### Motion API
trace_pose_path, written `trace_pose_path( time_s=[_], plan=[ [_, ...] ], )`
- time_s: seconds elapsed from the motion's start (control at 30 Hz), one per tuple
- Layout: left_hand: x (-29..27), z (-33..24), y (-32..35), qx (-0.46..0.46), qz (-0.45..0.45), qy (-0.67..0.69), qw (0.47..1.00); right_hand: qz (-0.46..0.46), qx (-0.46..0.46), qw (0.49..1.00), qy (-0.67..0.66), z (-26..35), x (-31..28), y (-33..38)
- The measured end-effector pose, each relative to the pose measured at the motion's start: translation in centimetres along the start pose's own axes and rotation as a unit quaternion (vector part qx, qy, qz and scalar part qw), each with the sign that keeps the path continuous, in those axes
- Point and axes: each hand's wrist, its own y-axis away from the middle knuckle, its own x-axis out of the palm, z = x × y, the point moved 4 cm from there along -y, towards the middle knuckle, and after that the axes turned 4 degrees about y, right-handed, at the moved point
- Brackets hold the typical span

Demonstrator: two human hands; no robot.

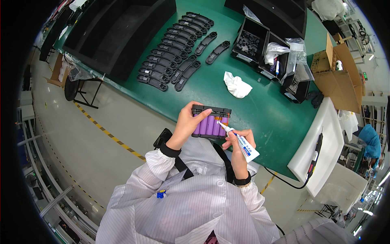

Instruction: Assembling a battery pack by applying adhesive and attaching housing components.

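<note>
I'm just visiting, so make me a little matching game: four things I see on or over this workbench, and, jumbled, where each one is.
Things:
1. Purple-celled battery pack
2. White squeeze tube
3. Crumpled white cloth
4. Corded black tool

Places:
A. Lying in the white tray
B. In the person's right hand
C. Lying on the green tabletop
D. In the person's left hand

Pairs: 1-D, 2-B, 3-C, 4-A
</note>
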Motion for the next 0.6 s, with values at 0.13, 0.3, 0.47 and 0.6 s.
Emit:
trace_pose_path(
  time_s=[0.13, 0.3, 0.47, 0.6],
  plan=[
    [-0.06, 0.05, -0.01, -0.004, 0.0, 0.002, 1.0, 0.004, -0.005, 1.0, 0.009, -0.03, 0.03, 0.03],
    [0.0, -0.06, 0.01, -0.005, 0.0, 0.0, 1.0, -0.001, -0.012, 1.0, 0.028, -0.06, -0.01, -0.04],
    [-0.09, 0.06, -0.03, -0.015, 0.002, -0.002, 1.0, -0.005, -0.01, 1.0, 0.016, -0.46, -0.05, -0.13],
    [-0.11, 0.09, -0.02, -0.013, 0.001, -0.001, 1.0, -0.004, -0.004, 1.0, 0.012, -0.25, 0.04, -0.12]
  ],
)
